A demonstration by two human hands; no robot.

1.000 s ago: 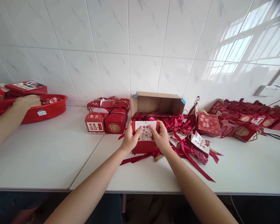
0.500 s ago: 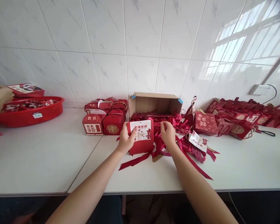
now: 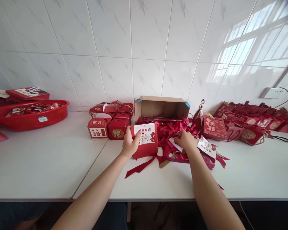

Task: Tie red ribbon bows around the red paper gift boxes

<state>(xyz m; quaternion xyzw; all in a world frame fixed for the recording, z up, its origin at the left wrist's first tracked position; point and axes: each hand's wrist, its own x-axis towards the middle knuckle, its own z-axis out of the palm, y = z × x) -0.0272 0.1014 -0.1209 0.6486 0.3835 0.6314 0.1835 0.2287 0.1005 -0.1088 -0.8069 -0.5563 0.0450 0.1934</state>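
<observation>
My left hand (image 3: 131,142) is closed on the left edge of a red gift box (image 3: 146,151), thumb across the white printed card (image 3: 144,135) on its front. To the right, my right hand (image 3: 186,139) reaches into a heap of shiny red ribbons (image 3: 163,140). Its fingers are bent together over a white card (image 3: 174,143) in the heap; what they pinch is hidden. Another white card with red print (image 3: 207,146) lies just right of that wrist. Behind the heap, an open cardboard box (image 3: 162,105) lies on its side with ribbons spilling out.
Small red gift boxes (image 3: 98,129) stand together left of the cardboard box. More red boxes and bags (image 3: 251,134) line the wall at right. A red plastic basin (image 3: 55,116) with small packets sits at far left. A white socket (image 3: 272,93) is on the tiled wall.
My right hand has moved right and down into the ribbons. My left hand still holds the gift box in place. A beige shape at the far left edge has gone out of view.
</observation>
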